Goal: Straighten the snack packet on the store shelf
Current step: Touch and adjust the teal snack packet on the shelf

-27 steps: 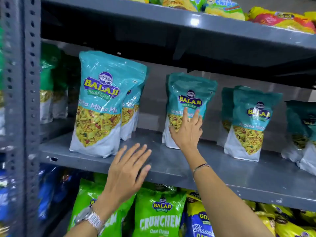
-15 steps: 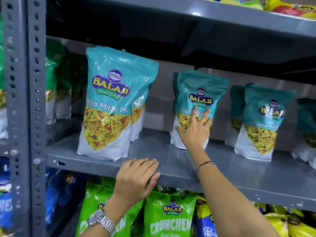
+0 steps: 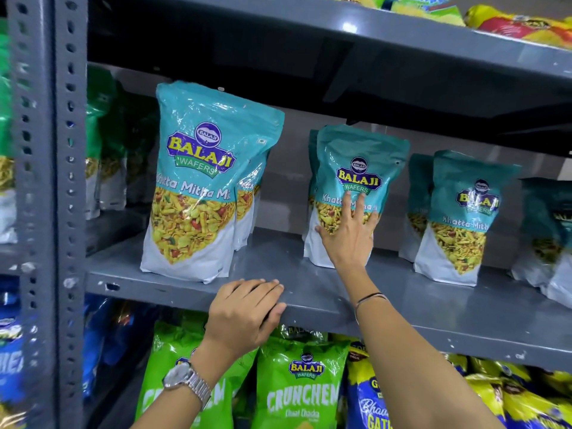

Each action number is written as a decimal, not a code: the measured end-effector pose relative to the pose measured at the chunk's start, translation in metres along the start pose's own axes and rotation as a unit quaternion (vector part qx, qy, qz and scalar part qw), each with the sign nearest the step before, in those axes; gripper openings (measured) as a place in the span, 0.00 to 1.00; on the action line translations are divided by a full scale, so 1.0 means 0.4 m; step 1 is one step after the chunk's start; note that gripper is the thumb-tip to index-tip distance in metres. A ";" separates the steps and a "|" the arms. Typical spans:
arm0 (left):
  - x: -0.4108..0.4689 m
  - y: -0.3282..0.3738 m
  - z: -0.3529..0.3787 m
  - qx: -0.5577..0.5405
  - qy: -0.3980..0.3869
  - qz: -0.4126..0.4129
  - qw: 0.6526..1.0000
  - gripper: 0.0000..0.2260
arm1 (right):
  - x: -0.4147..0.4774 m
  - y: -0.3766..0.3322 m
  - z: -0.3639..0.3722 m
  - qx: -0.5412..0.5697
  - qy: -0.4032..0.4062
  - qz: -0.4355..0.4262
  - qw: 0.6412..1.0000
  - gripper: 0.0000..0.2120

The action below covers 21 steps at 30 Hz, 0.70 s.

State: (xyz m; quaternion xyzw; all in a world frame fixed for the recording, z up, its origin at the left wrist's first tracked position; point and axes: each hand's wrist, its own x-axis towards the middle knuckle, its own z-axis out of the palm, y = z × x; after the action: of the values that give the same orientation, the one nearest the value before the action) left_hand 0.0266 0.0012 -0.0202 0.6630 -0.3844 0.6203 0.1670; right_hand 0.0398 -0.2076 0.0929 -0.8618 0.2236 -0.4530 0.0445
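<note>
Teal snack pouch (image 3: pixel 356 168) stands upright on the grey shelf (image 3: pixel 272 258); the right hand (image 3: pixel 349 239) presses it flat-fingered, grip released, while the left hand (image 3: pixel 244 317) rests on the shelf's edge, grip likewise released.

The teal bag (image 3: pixel 359 150) stands upright on the grey shelf (image 3: pixel 402 292), its glossy top and the "Balaji Wafers" badge rising above the fingertips of the right grip (image 3: pixel 349 236), whose flat fingers cover part of the "Khatta Mitha" lettering and the printed yellow snack mix. Its white base shows beneath and to the left of that grip's thumb, and a second bag of the same kind stands close behind it. From the left grip (image 3: pixel 244 317), which rests on the shelf's front lip, the bag lies up and to the right, set further back.
</note>
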 end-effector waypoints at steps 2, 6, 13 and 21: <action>0.001 0.003 -0.005 -0.001 -0.007 -0.005 1.000 0.16 | -0.012 0.001 -0.013 0.007 0.000 -0.002 1.000 0.44; 0.006 0.008 -0.018 -0.007 -0.025 -0.020 0.999 0.15 | -0.044 -0.001 -0.045 0.019 0.007 -0.003 1.000 0.43; 0.011 0.018 -0.043 -0.018 -0.078 -0.045 0.996 0.15 | -0.092 -0.012 -0.095 0.017 0.012 -0.002 1.000 0.43; 0.018 0.024 -0.059 -0.017 -0.113 -0.058 0.992 0.16 | -0.136 -0.009 -0.154 0.013 0.017 -0.011 1.000 0.42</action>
State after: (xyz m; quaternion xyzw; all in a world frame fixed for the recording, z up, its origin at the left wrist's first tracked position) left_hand 0.0027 0.0095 -0.0117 0.7472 -0.3722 0.5242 0.1689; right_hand -0.0348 -0.1735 0.0884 -0.8557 0.2085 -0.4712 0.0472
